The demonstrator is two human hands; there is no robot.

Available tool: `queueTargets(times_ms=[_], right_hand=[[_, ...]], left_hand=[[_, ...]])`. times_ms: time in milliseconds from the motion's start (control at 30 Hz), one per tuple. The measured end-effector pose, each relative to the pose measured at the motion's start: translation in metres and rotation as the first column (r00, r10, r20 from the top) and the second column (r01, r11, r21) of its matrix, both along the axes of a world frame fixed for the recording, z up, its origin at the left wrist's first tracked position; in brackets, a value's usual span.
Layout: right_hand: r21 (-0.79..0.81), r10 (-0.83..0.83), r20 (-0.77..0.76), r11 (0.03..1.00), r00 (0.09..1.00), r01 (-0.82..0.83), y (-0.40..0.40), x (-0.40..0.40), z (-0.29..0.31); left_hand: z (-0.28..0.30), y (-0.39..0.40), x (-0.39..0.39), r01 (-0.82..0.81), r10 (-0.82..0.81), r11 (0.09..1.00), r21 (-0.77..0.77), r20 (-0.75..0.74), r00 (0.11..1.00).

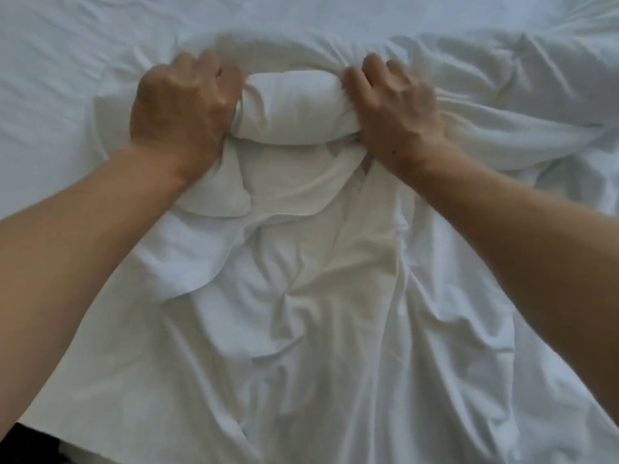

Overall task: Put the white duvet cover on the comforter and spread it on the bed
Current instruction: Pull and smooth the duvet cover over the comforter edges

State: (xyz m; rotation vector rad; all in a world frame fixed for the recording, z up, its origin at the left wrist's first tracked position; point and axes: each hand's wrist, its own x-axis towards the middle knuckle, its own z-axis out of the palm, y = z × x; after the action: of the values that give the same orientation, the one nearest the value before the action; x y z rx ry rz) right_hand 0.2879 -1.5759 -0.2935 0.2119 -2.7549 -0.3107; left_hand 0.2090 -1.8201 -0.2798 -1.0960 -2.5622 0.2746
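White wrinkled sheets cover the whole bed (50, 78), and lying on it is the rumpled white cotton duvet cover (318, 296). Left hand (177, 105) and right hand (398, 112) each have a clenched grip on an end of the puffy, soft white comforter (298, 108) roll - probably feeding it inside the cover.

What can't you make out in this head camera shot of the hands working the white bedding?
- Left hand fingertips: curled into the bunched white fabric roll, hidden by folds.
- Right hand fingertips: blurred and partly buried in fabric.
- Where duvet cover ends and comforter begins: all white, wrinkled, no visible seam or opening.
- Bed edges: cut off by the frame.
- Dark patch at lower left: too little visible to identify.
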Motion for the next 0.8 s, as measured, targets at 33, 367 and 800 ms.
queueTargets(times_ms=[33,367,800], right_hand=[[0.001,-0.002,-0.041,1.000,0.999,0.002,-0.002,-0.003,-0.008],[-0.227,0.109,0.051,0.969,0.993,-0.095,0.002,0.034,-0.032],[-0.137,0.233,0.222,0.969,0.947,-0.206,0.000,0.039,-0.019]], left_hand=[[-0.006,-0.002,-0.001,0.011,-0.011,1.000,-0.005,-0.016,1.000],[0.004,-0.023,0.025,0.200,-0.208,0.978,0.066,0.427,0.880],[-0.010,-0.009,0.057,0.175,-0.089,0.973,-0.151,0.453,0.887]])
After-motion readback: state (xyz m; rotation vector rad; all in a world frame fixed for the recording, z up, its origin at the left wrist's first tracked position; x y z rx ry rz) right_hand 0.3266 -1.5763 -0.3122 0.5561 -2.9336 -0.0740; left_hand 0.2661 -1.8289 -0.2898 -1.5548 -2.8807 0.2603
